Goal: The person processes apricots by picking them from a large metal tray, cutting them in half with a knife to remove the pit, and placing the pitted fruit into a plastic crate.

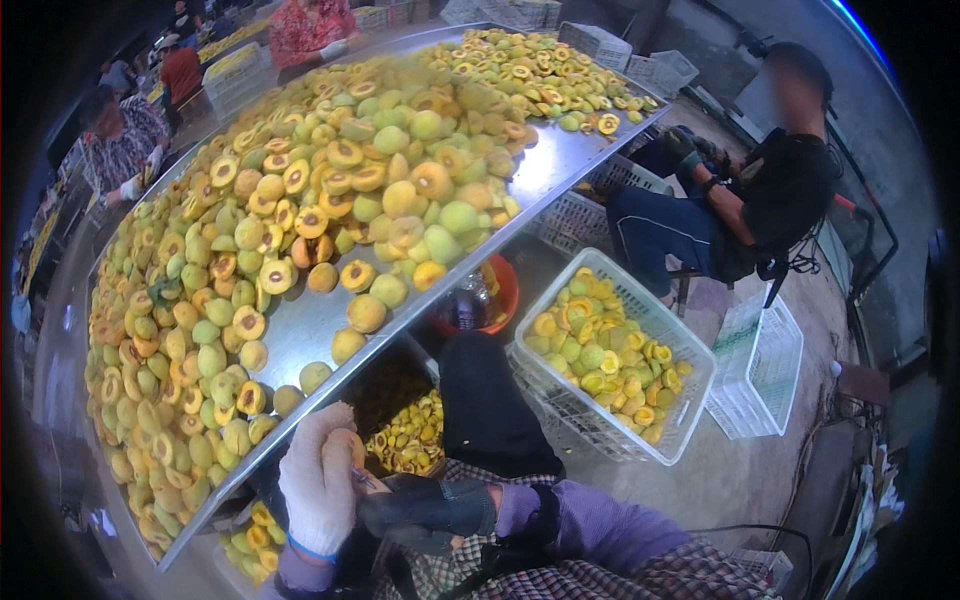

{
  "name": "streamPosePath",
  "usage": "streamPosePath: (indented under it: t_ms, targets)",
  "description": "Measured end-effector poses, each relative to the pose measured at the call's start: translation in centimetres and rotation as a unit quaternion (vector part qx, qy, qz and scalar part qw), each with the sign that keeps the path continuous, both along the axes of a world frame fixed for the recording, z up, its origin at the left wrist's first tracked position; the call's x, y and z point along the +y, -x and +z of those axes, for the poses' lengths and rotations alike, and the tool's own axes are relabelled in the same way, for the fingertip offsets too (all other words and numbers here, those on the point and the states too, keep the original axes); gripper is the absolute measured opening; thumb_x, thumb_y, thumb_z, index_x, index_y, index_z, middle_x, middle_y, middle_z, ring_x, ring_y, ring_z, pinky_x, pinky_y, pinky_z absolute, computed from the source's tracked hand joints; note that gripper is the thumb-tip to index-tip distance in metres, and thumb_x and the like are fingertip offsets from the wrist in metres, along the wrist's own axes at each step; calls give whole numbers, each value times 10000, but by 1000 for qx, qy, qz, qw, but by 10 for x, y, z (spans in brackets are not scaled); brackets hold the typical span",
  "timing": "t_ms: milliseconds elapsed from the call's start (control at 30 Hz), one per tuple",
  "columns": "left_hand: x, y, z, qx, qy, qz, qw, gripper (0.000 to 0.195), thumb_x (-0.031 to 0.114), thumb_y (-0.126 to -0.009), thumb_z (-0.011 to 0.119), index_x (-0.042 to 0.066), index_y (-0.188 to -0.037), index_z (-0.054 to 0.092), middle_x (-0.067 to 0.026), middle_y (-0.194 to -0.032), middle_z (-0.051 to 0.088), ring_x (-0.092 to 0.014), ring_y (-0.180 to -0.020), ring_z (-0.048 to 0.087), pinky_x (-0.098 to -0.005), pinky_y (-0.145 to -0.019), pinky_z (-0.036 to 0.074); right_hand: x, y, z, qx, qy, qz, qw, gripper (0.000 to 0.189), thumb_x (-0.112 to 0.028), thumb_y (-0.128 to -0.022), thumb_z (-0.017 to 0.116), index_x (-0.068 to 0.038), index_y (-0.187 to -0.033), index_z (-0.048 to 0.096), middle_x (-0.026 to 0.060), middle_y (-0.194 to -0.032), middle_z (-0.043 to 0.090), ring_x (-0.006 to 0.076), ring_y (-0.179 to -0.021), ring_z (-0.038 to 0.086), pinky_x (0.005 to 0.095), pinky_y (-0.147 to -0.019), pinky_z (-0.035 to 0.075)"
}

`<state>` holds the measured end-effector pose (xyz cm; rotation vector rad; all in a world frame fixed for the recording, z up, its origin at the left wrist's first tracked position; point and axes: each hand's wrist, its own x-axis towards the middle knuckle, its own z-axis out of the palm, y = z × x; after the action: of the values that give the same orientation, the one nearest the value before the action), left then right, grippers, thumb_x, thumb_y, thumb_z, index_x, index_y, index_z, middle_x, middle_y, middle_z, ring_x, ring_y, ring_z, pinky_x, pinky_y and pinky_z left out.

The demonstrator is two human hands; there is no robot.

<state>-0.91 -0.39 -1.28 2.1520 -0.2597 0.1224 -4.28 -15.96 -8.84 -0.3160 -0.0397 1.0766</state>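
Observation:
My left hand [321, 472], in a white knit glove, is raised by the near edge of a metal-topped table [289, 337]. Its fingers are curled around a rounded orange piece of fruit, probably a peach [343, 448], mostly hidden by the glove. My right hand [424, 506] wears a dark glove and meets the left in front of my lap. From its fingers points the thin metal tip of a small hand tool [363, 478]; the handle is hidden. A large heap of yellow-green peaches [202, 300], many halved with brown stones showing, covers much of the tabletop.
A white plastic crate [694, 420] of peach halves stands right of my knee. Below the table edge are a container of cut fruit [409, 435] and a red bucket [510, 292]. A seated person [780, 187] is at the right; others work across the table. An upturned crate [757, 367] lies beyond.

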Motion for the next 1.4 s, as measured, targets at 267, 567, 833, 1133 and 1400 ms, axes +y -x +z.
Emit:
streamPosePath:
  t_ms: [267, 567, 833, 1133, 1400]
  targets:
    - [-2, -9, 9, -104, -81, -56, 990, 193, 36, -871, 550, 25, -1052, 615, -159, -937, 646, -309, -765, 649, -341, -694, 514, 12, -5, -2, -42, -85, 18, 995, 265, -354, -948, 595, -95, -906, 558, -49, -579, 502, 62, -364, 432, 164, -323, 360]
    - [-12, -13, 10, -194, -72, -81, 975, 157, 22, -902, 523, 13, -1019, 626, -157, -863, 648, -269, -797, 649, -328, -736, 510, -6, -6, 14, 13, -113, 71, 991, 254, -348, -996, 498, -126, -874, 522, -44, -539, 476, 63, -361, 439, 177, -336, 370]
    - [0, -14, 10, 99, 225, -141, 959, 247, 0, -885, 439, -21, -1039, 632, -133, -996, 639, -174, -792, 593, -284, -717, 483, -1, 7, 6, 169, -47, 85, 981, 254, -305, -998, 510, -81, -877, 516, -53, -619, 441, 45, -452, 393, 197, -412, 298]
    - [15, 0, 3, 126, 376, -134, 908, 358, 230, -952, 416, -19, -1104, 622, -85, -1052, 608, -147, -889, 575, -245, -746, 431, 1, -2, 58, 153, -27, 107, 982, 258, -283, -999, 494, -65, -861, 499, -32, -514, 419, 60, -340, 352, 189, -320, 304]
    - [4, 10, 4, 150, 515, -65, 842, 361, 274, -970, 427, -21, -1054, 619, -111, -985, 619, -152, -843, 593, -250, -719, 465, 2, -2, 48, 122, -57, 129, 982, 255, -294, -977, 531, -65, -880, 474, -32, -529, 391, 54, -359, 357, 177, -329, 299]
